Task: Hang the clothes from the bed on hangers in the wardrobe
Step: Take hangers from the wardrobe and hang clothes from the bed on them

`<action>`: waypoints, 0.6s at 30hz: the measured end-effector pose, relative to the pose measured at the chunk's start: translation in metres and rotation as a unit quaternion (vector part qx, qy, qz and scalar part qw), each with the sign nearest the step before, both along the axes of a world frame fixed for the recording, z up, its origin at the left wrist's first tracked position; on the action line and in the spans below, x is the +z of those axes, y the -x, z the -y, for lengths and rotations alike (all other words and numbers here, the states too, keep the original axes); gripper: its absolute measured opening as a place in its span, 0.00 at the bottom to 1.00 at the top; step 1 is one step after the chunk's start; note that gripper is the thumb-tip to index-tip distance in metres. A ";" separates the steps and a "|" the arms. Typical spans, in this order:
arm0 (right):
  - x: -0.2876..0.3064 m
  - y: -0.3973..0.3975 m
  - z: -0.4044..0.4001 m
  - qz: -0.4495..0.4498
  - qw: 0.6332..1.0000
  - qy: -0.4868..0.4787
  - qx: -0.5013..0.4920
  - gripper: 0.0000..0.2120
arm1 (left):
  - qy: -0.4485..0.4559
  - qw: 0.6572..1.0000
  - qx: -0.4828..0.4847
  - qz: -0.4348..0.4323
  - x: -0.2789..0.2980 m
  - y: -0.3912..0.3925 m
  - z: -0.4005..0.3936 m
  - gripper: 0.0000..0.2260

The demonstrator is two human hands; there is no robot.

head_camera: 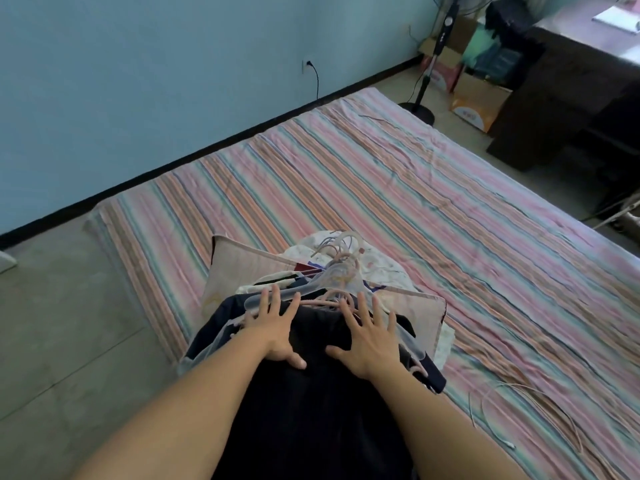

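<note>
up close, seen from above, two bare forearms reach forward over a pile of clothes at the near edge of a bed [398, 188]. the left hand [273, 329] lies flat with fingers spread and straight, pressing on a dark garment [311, 393] that tops the pile. the right hand [363, 336] lies just beside it, also flat with fingers spread, pressing on the same dark cloth. neither hand curls around anything.

the fingertips of both hands reach a bundle of pale pink and whitish plastic hangers [337, 275], whose hooks point away from the person. under the dark garment and the hangers lie lighter clothes, among them a white patterned piece [381, 268] and a beige quilted piece [235, 271]. the pile rests on the bed, which is covered by a sheet striped in pink, orange, green and blue.

a thin white cable [498, 410] lies on the sheet to the right of the pile. beyond the bed stands a pale blue wall [156, 81] with a socket and a black cord. at the far right are a standing fan [429, 74], cardboard boxes [479, 98] and dark furniture [561, 98]. the floor [62, 323] at left is grey.
</note>
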State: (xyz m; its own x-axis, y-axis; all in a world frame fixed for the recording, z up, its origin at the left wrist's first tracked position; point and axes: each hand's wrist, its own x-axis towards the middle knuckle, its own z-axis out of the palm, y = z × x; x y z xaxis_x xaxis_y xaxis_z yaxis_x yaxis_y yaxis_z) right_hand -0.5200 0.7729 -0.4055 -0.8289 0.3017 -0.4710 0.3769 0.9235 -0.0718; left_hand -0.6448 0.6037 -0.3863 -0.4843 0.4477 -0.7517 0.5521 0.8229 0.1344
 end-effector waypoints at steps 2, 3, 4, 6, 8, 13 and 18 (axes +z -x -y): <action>0.018 0.004 0.000 0.029 0.999 -0.010 0.012 0.46 | -0.036 0.999 -0.002 -0.037 0.003 -0.011 0.012 0.57; 0.029 0.006 0.000 0.043 0.999 -0.014 0.021 0.46 | -0.055 0.997 0.001 -0.050 0.004 -0.016 0.019 0.56; 0.040 0.006 0.002 0.051 0.998 -0.018 0.031 0.46 | -0.073 0.996 0.007 -0.059 0.008 -0.021 0.025 0.55; 0.063 0.007 0.007 0.048 0.997 -0.028 0.050 0.44 | -0.098 0.993 0.015 -0.071 0.025 -0.025 0.034 0.53; 0.090 0.005 0.017 0.026 0.997 -0.027 0.065 0.41 | -0.103 0.992 0.013 -0.068 0.053 -0.027 0.039 0.52; 0.160 -0.013 0.066 -0.069 0.994 0.040 0.079 0.34 | -0.093 0.994 -0.024 -0.054 0.136 -0.043 0.074 0.50; 0.233 -0.044 0.126 -0.086 0.989 0.082 0.090 0.27 | -0.200 0.977 0.025 -0.074 0.222 -0.076 0.143 0.42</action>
